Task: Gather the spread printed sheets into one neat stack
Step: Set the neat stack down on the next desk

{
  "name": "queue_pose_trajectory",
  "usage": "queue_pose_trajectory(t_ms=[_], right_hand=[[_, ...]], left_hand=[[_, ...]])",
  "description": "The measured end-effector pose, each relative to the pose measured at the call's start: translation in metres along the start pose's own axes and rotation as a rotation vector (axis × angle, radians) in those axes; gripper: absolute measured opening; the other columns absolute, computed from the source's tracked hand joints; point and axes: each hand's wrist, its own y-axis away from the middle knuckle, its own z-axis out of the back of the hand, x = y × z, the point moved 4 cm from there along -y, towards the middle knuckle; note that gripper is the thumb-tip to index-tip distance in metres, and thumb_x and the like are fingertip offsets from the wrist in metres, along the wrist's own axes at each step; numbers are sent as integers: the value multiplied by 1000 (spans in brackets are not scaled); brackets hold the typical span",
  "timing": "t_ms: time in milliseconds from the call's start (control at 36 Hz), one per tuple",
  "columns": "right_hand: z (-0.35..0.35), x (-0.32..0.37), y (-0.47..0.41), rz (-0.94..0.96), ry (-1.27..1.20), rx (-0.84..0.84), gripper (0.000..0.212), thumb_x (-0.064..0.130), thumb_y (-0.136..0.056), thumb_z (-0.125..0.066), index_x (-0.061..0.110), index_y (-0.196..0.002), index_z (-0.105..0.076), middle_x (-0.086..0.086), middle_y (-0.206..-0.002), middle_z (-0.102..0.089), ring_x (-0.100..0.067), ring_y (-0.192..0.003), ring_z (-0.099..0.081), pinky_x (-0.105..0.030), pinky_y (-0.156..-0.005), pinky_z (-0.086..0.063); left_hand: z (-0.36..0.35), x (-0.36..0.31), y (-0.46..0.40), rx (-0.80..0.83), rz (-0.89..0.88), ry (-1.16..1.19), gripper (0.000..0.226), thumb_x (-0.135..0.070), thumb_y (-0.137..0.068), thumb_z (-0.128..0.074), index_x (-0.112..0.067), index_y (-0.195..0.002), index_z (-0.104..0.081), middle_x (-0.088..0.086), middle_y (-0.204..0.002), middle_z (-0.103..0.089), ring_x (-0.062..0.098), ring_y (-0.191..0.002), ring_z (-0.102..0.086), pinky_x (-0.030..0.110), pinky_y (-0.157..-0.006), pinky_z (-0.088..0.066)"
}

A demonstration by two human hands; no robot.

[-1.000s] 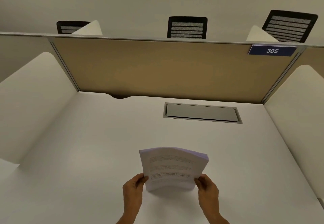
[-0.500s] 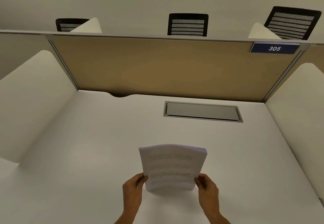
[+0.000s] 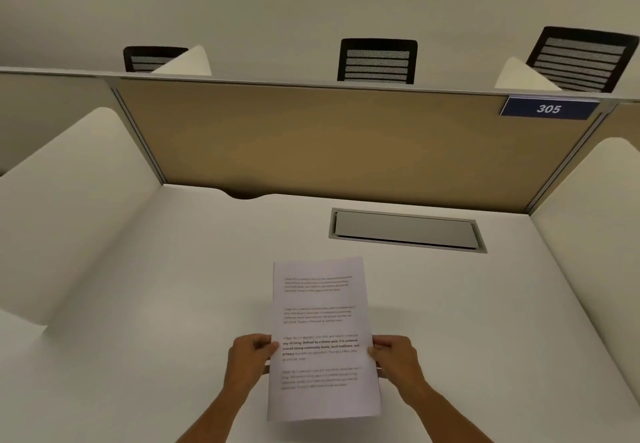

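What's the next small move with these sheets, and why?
Probably lower the stack of printed sheets flat onto the white desk and let go. The left hand and right hand pinch its side edges, the edges look aligned, and no loose sheets show elsewhere on the desk.

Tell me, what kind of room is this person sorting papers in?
Probably a library or office study carrel. A tan divider panel with a numbered plate reading 305 walls off the white desk, and mesh-backed chairs stand at seats beyond it.
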Motion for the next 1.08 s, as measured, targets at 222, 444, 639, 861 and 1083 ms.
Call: queue_pose_trajectory(t_ms=[222, 444, 639, 861, 1083], right_hand=[[-55, 22, -18, -126, -28, 138, 25, -13, -84, -60, 4, -95, -75, -14, -97, -78, -29, -86, -77, -40, -71, -64], [-132, 53, -37, -119, 4, 157, 27, -10, -83, -62, 15, -85, -73, -10, -98, -77, -27, -89, -76, -36, -71, -64], [-191, 80, -59, -88, 31, 117, 37, -9, -81, -59, 23, -73, -74, -10, -93, -78, -28, -86, -76, -39, -72, -64], [-243, 109, -98, -66, 76, 62, 42, -8, -83, -56, 28, -69, -72, -6, -91, -78, -27, -83, -75, -43, -75, -64], [-295, 139, -140, -82, 116, 30, 42, -8, -82, -55, 25, -61, -71, -4, -80, -76, -31, -83, -75, -50, -76, -63]], left_hand=[[57, 5, -16, 29, 169, 59, 9, -1, -85, -69, -1, -94, -68, 15, -92, -75, 27, -79, -74, 30, -58, -58], [125, 18, -50, -64, 197, 119, 20, -3, -85, -69, 1, -104, -65, 16, -98, -73, 30, -87, -72, 33, -63, -58], [178, 28, -82, -41, 238, 105, 20, -9, -87, -69, -1, -105, -66, 14, -100, -74, 29, -88, -72, 32, -64, -58], [222, 42, -118, -42, 241, 110, 14, -9, -86, -70, -1, -97, -72, 13, -95, -76, 30, -88, -73, 37, -77, -61], [260, 33, -162, -85, 240, 90, 15, -14, -85, -71, 1, -83, -74, 18, -86, -73, 21, -71, -64, 27, -66, -59]])
